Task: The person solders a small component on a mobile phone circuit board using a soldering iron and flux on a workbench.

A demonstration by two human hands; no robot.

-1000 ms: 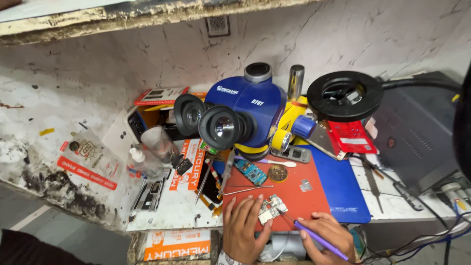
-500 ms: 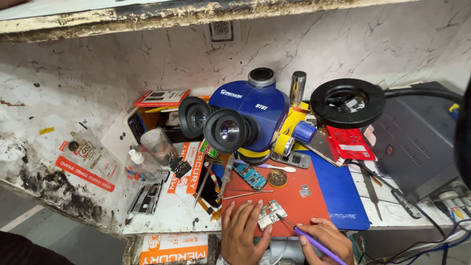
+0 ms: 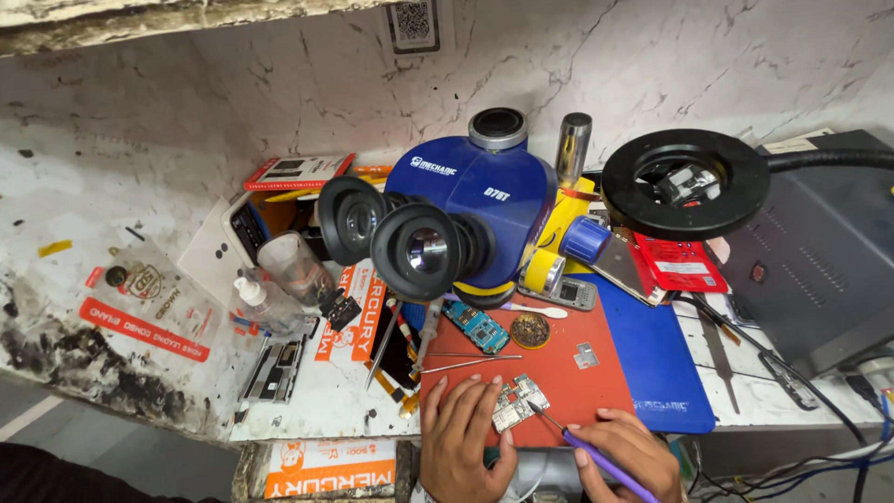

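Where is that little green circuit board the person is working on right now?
In the head view, the small circuit board lies at the near edge of the red mat, under the left hand fingertips, with the purple-handled tool in the right hand touching it.

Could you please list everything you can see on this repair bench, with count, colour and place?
Microscope: one, blue, bench centre.
Ring light: one, black, right of microscope.
Work mat: one, red, front centre.
Blue mat: one, right of red mat.
Circuit board: one, silvery, on red mat.
Small blue board: one, below the eyepieces.
Dropper bottle: one, clear, left.
Tweezers: two, metal, on red mat.
Left hand: steadies circuit board.
Right hand: grip on purple tool.
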